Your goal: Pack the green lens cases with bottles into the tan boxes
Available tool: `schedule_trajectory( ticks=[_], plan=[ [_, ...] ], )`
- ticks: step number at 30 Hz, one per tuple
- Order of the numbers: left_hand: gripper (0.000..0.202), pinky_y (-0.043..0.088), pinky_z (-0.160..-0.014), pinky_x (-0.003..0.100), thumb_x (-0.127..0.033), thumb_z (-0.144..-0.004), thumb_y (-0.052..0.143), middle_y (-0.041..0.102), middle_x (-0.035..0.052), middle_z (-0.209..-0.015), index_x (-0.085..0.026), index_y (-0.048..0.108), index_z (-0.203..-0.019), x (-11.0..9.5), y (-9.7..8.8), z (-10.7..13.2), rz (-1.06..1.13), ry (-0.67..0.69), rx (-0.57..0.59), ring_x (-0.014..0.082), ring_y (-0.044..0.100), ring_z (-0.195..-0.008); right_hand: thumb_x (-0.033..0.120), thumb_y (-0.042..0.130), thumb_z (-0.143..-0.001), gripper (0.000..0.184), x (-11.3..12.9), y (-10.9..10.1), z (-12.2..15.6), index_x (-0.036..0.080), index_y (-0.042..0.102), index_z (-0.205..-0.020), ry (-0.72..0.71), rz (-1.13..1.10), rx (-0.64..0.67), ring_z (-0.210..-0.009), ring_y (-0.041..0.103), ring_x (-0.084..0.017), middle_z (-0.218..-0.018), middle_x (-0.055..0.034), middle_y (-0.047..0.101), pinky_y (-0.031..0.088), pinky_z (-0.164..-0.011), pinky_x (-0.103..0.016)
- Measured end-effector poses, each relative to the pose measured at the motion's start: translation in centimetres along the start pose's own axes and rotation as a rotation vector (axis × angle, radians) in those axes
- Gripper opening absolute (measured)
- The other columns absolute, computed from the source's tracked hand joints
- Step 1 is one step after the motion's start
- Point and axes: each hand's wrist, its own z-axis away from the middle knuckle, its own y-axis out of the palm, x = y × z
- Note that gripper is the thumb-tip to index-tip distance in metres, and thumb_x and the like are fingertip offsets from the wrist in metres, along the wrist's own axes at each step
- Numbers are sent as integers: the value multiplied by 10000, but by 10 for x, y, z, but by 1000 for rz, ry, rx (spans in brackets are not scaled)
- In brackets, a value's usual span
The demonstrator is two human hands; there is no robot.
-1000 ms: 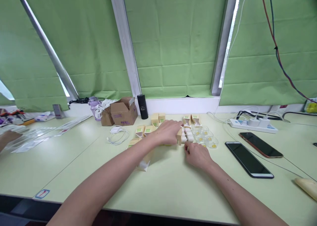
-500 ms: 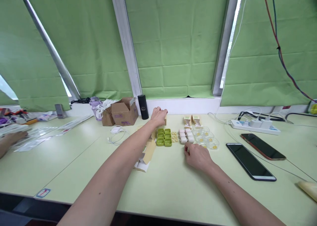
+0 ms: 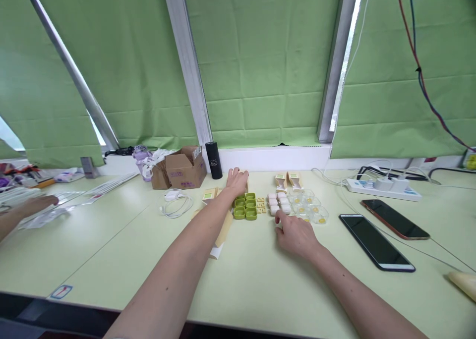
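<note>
Green cases (image 3: 246,206) lie just before the left hand (image 3: 237,179) (fingers flat, empty); right hand (image 3: 293,231) loosely curled, empty.

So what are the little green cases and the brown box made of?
The green cases look like moulded plastic: smooth, even lime colour, rounded corners, a slight sheen. The brown box looks like corrugated cardboard: dull tan surface with stiff flaps folded open. The see-through trays beside the right hand seem to be thin clear plastic, though they are too small to tell for sure.
</note>
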Motion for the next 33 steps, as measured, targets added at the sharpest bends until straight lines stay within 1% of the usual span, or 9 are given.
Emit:
schedule_trajectory(
  ticks=[2,4,10,13,16,22,33],
  plan=[
    [510,249,-1144,520,-146,-775,700,725,161,-1274,-196,626,-1277,-1,-1,3,-7,2,-15,374,372,-1415,205,561,-962,244,1,-1,1,213,604,-1203,-3,3,7,-966,761,-317,-1070,-129,803,358,-683,-326],
    [500,262,-1140,518,-141,-782,691,694,168,-1333,-195,639,-1277,-3,-3,7,-16,4,-31,372,367,-1418,213,560,-967,240,2,-1,1,216,598,-1204,-7,5,7,-970,759,-318,-1089,-131,802,354,-683,-328],
    [422,329,-1092,499,-165,-841,698,630,213,-1368,-157,649,-1260,-16,-3,22,-47,-24,-25,375,437,-1329,247,560,-980,167,6,-1,2,219,622,-1133,-8,-6,7,-959,757,-317,-1046,-116,801,344,-669,-327],
    [413,353,-1078,491,-180,-843,710,619,230,-1357,-134,640,-1248,-25,0,29,-53,-48,3,385,480,-1310,252,556,-985,147,7,0,3,221,629,-1110,-17,-12,1,-950,757,-315,-1021,-106,800,342,-664,-328],
    [448,367,-1079,492,-190,-854,692,610,245,-1365,-116,611,-1289,-30,2,33,-46,-62,30,387,528,-1296,245,554,-984,131,8,0,4,222,638,-1082,-28,-28,-1,-940,758,-304,-996,-96,801,345,-665,-325],
    [573,384,-1099,492,-207,-861,656,569,256,-1434,-102,525,-1408,-31,2,33,-18,-93,75,390,562,-1317,241,541,-994,148,9,0,5,218,662,-1077,-36,-20,13,-942,757,-315,-1013,-111,799,383,-689,-343],
    [646,402,-1136,483,-216,-835,630,540,236,-1476,-112,469,-1452,-29,5,26,10,-125,106,380,558,-1356,275,531,-1011,158,8,3,3,208,668,-1050,-46,4,11,-940,764,-317,-1020,-113,803,392,-687,-344]
  ],
)
